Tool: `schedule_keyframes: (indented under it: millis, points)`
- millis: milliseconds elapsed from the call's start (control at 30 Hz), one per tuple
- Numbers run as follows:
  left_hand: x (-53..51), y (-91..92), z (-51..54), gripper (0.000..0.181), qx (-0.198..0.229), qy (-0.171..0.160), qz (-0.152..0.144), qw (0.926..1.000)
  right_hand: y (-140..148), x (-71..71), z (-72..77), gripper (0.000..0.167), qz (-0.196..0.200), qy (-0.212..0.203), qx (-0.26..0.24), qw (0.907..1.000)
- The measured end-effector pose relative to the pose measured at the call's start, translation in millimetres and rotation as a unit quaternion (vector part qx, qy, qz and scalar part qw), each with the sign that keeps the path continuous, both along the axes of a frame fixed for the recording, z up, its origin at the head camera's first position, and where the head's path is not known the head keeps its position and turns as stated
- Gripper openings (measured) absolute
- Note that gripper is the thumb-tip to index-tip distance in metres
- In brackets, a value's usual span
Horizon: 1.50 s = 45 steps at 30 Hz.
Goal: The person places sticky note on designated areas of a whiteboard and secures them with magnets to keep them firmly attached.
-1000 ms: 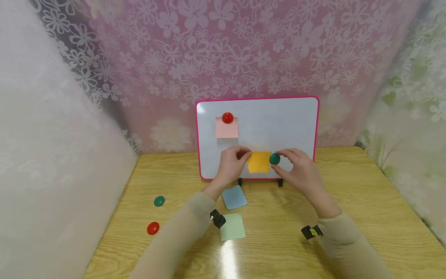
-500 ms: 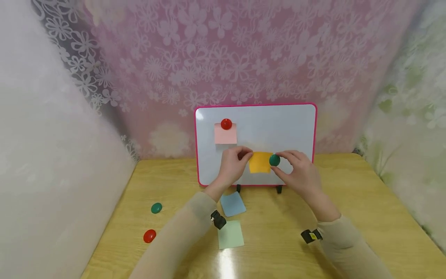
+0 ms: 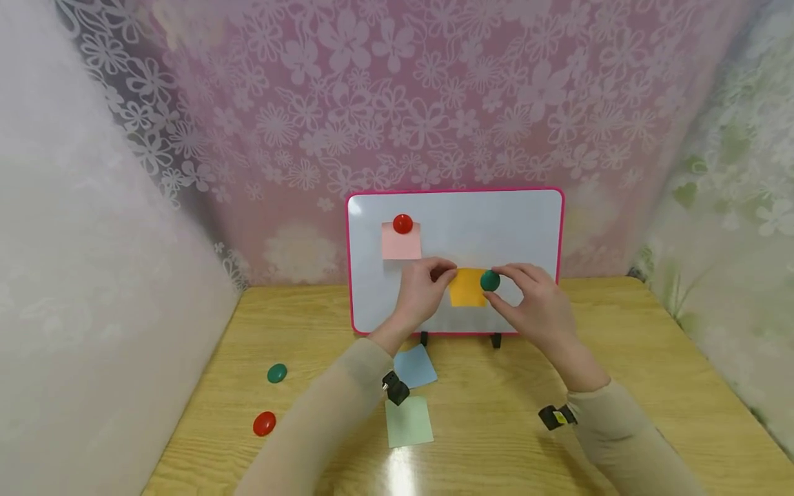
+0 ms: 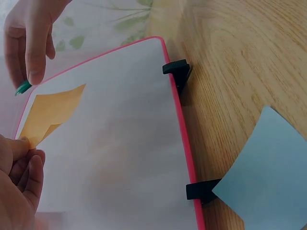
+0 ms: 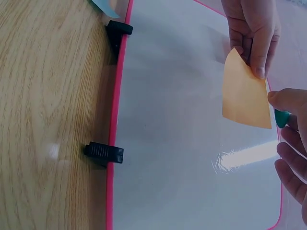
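An orange sticky note (image 3: 467, 288) is pinched at its upper left corner by my left hand (image 3: 422, 293), in front of the pink-edged whiteboard (image 3: 496, 227). Both wrist views show the note standing off the board, its sheet slightly bent. My right hand (image 3: 541, 303) holds a round green magnet (image 3: 490, 280) between thumb and fingers, beside the note's right edge. A pink sticky note (image 3: 400, 246) hangs at the board's upper left under a red magnet (image 3: 402, 224).
A blue note (image 3: 415, 366) and a pale green note (image 3: 409, 424) lie on the wooden table (image 3: 496, 441) before the board. Further left rest a green magnet (image 3: 277, 373) and a red magnet (image 3: 264, 424). Black feet (image 3: 495, 340) support the board.
My left hand and the orange note have shifted slightly right, nearer the green magnet. The board and table sit lower in the head view. Both hands keep their hold.
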State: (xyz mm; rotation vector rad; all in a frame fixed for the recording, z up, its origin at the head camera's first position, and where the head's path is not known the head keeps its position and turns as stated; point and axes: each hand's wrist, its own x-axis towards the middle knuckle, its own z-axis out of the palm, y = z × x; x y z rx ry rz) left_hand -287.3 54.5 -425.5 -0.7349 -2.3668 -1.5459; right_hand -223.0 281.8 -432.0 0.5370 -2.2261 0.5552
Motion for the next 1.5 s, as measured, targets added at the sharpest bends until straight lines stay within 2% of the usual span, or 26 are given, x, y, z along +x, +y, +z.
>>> schedule_keyframes:
  millis: [233, 500, 933, 1267, 1500]
  points:
    - [-2.1, 1.5, 1.5, 0.014, 0.004, -0.002, -0.001, 1.0000, -8, -2.1, 3.1, 0.047, 0.004, -0.008, 0.008, 0.9999]
    - [-8.2, 0.1, 0.8, 0.013, 0.003, -0.020, 0.018, 0.9996, -14, -7.4, -0.7, 0.049, -0.003, -0.018, 0.012, 0.9998]
    - [-23.9, 9.3, 5.0, 0.012, -0.028, 0.013, 0.034, 0.9990, -12, -23.6, -1.4, 0.046, -0.030, -0.012, 0.007, 0.9995]
    - [-28.9, 17.1, 10.2, 0.013, -0.028, 0.003, 0.041, 0.9988, -10, -35.4, 1.4, 0.046, -0.038, 0.001, 0.014, 0.9992]
    - [-33.3, 19.7, 13.9, 0.014, -0.029, 0.007, 0.047, 0.9984, -9, -43.2, 6.5, 0.047, -0.051, 0.008, 0.020, 0.9985]
